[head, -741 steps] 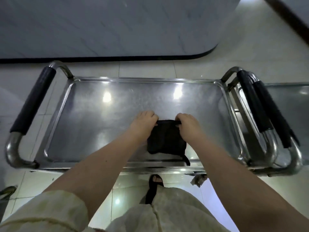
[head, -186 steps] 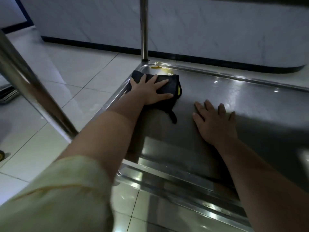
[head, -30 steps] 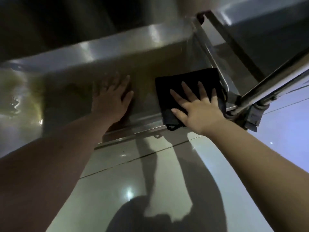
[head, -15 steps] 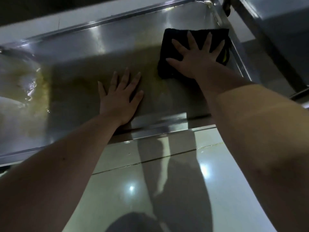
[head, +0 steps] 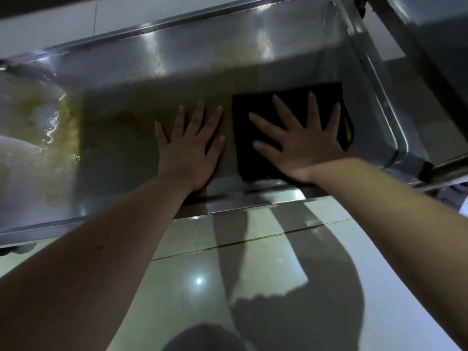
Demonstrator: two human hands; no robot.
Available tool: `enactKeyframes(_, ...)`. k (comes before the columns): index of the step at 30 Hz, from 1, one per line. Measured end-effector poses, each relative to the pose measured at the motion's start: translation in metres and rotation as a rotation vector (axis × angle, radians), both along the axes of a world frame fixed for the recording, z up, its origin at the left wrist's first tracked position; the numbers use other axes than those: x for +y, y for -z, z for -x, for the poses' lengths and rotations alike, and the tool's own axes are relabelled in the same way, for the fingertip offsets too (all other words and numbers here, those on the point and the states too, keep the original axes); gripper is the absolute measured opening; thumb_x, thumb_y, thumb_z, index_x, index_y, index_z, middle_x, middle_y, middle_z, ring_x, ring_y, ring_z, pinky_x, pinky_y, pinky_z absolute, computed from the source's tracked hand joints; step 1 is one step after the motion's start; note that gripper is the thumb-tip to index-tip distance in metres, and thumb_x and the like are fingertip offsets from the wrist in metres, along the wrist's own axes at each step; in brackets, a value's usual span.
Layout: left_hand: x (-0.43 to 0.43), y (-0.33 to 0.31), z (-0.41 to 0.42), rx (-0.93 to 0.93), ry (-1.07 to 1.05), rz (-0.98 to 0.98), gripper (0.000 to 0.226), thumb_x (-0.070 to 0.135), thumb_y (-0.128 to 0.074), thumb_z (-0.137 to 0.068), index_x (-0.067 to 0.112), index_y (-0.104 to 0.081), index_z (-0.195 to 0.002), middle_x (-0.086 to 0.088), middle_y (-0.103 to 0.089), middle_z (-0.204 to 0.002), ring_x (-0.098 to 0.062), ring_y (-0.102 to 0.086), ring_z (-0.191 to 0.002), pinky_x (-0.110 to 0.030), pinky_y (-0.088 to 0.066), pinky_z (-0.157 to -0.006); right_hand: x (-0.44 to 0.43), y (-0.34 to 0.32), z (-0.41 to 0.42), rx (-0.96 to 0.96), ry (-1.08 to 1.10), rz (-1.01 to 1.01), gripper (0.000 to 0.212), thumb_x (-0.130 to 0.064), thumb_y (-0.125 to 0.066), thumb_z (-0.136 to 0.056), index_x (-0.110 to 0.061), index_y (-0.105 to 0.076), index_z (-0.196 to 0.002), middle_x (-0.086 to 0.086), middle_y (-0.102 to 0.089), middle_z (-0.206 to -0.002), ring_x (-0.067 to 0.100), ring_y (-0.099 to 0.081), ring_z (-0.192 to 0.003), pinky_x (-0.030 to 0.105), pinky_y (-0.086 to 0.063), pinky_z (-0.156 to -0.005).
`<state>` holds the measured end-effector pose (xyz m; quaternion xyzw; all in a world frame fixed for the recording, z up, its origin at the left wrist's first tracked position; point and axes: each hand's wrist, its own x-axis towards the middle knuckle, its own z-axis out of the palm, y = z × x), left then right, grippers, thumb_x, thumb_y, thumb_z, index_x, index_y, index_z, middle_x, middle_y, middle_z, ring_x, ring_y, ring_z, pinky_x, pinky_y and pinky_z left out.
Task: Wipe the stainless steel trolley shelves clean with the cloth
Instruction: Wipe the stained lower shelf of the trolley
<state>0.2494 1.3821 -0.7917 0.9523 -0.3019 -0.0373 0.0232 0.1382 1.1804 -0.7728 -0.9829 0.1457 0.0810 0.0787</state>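
A low stainless steel trolley shelf (head: pixel 152 79) fills the upper half of the head view. A folded black cloth (head: pixel 255 115) with a yellow tag lies flat near the shelf's right end. My right hand (head: pixel 298 140) presses on it with the fingers spread. Just left of the cloth, my left hand (head: pixel 190 148) rests flat on the bare steel, fingers apart, holding nothing. Yellowish-brown wet smears (head: pixel 60 122) cover the shelf's left part.
The raised shelf rim (head: pixel 379 79) and a trolley leg (head: pixel 445 168) stand at the right. A second steel trolley (head: pixel 430 26) sits at the top right. Glossy white floor tiles (head: pixel 253 274) with my shadow lie below the shelf's near edge.
My right hand has drawn the cloth back from the far right corner toward the shelf's near edge. The left hand stays flat in about the same spot.
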Motion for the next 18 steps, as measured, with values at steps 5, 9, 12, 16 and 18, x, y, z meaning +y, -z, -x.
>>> enactKeyframes(5,0.0,-0.003,-0.001,0.003,-0.02,0.01,0.061,0.056,-0.012,-0.097,0.044,0.006,-0.153,0.014,0.008,-0.164,-0.018,0.01,-0.151,-0.06,0.009,-0.116,-0.017,-0.006,-0.133,0.06,0.07,0.014,0.065,-0.081,-0.012,-0.086,-0.061,0.003,-0.146,-0.011,0.015,-0.163,0.047,0.02,-0.143,0.075,0.014,-0.104)
enactKeyframes(9,0.001,-0.005,-0.004,0.011,-0.108,0.036,0.062,0.048,-0.018,-0.1,0.034,0.006,-0.156,0.01,0.007,-0.164,-0.019,0.013,-0.15,-0.059,0.011,-0.116,-0.01,-0.006,-0.13,0.061,0.073,0.008,0.062,-0.077,-0.014,-0.089,-0.059,0.003,-0.146,-0.011,0.013,-0.163,0.046,0.021,-0.144,0.074,0.014,-0.105)
enactKeyframes(12,-0.001,-0.003,-0.005,0.007,-0.184,0.054,0.058,0.043,-0.019,-0.102,0.036,0.001,-0.156,0.008,0.004,-0.165,-0.024,0.011,-0.151,-0.061,0.012,-0.115,-0.003,-0.002,-0.066,-0.013,0.057,-0.03,0.06,-0.076,-0.015,-0.089,-0.061,0.001,-0.145,-0.013,0.009,-0.163,0.043,0.019,-0.145,0.07,0.014,-0.108)
enactKeyframes(16,0.0,0.0,-0.007,-0.004,-0.181,0.016,0.056,0.044,-0.016,-0.103,0.04,0.004,-0.155,0.008,0.005,-0.165,-0.027,0.009,-0.151,-0.061,0.01,-0.115,0.027,0.001,0.035,0.012,-0.042,0.011,0.06,-0.077,0.0,-0.082,-0.066,0.016,-0.138,-0.019,0.017,-0.161,0.041,0.022,-0.145,0.067,0.017,-0.109)
enactKeyframes(18,0.0,0.001,-0.007,-0.006,-0.176,0.013,0.056,0.046,-0.015,-0.103,0.041,0.005,-0.155,0.009,0.006,-0.165,-0.027,0.009,-0.151,-0.061,0.01,-0.116,0.031,0.001,0.056,0.028,-0.091,0.004,0.057,-0.076,0.001,-0.081,-0.069,0.019,-0.135,-0.021,0.02,-0.159,0.039,0.024,-0.144,0.065,0.019,-0.107)
